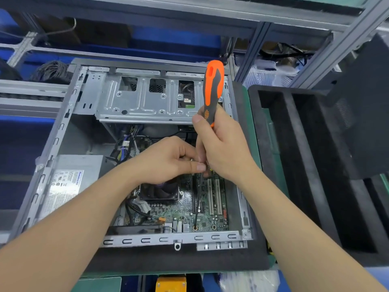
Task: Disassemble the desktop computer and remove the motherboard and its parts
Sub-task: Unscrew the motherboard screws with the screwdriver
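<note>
Right hand (223, 148) grips screwdriver (212, 87); tip near case rim (147, 240).

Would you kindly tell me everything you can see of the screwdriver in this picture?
The screwdriver has an orange and dark grey handle, seemingly plastic and rubber, and a long thin dark shaft. It stands nearly upright inside the open computer case. The right hand grips the handle's lower part; the left hand pinches the shaft just below it. The tip rests at a ringed screw hole near the nearest edge of the motherboard.
</note>
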